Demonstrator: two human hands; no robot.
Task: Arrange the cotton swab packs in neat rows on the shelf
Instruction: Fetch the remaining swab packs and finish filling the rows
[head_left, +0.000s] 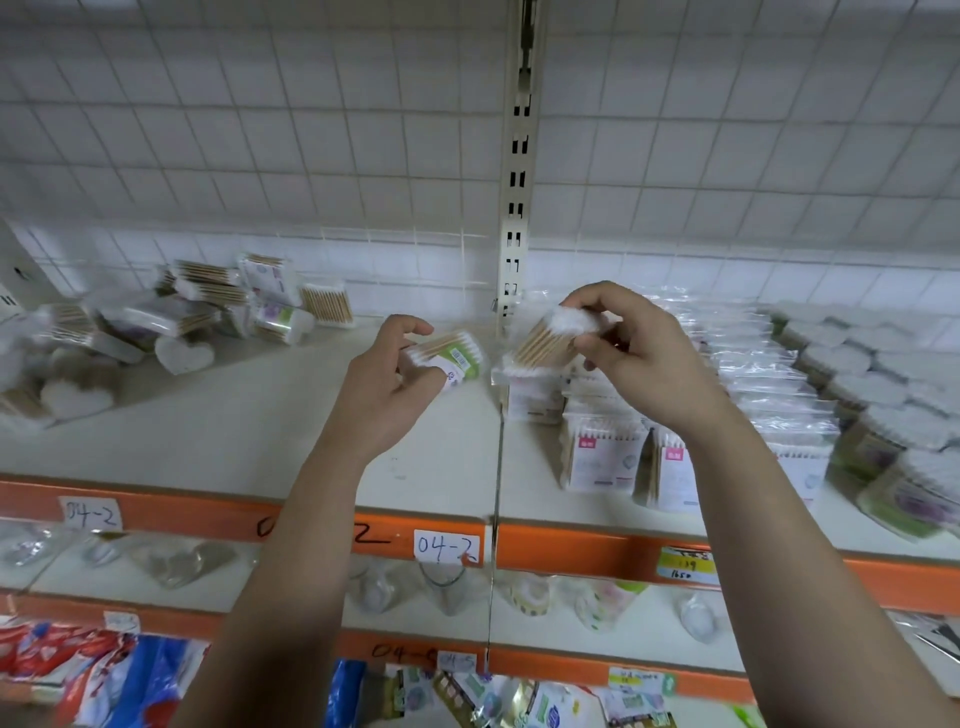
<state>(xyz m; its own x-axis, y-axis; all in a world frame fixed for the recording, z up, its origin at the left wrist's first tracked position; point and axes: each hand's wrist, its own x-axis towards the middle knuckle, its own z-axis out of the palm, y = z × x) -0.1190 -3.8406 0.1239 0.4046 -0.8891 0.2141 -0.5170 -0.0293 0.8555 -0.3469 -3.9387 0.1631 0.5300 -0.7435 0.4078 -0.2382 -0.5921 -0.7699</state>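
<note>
Your left hand (389, 384) has its fingers curled round a green-labelled pack (457, 358) and holds it clear of the shelf (260, 431), near the upright post (517, 182). Your right hand (644, 358) pinches a second pack (550, 340) by its upper cotton end. This pack is tilted, with its wooden sticks slanting down toward the stacked packs just right of the post.

Both packs look bound for the ordered side. The tidy rows (748, 358) fill the shelf to the right, with pink-labelled packs (605, 457) standing at the front.

- Set down the right hand's pack first, since it is nearest.
- Level it before you lower it, and line its edge up with the neighbouring pack so the row runs straight.
- Grip it by the sides, not the soft tips. The film looks slippery, and a pinch on the end may let the pack swing.
- Match like with like. The green-labelled pack probably belongs with the similar ones at the far right.

The loose heap (218, 312) at the back left of the shelf is yet to be sorted.
</note>
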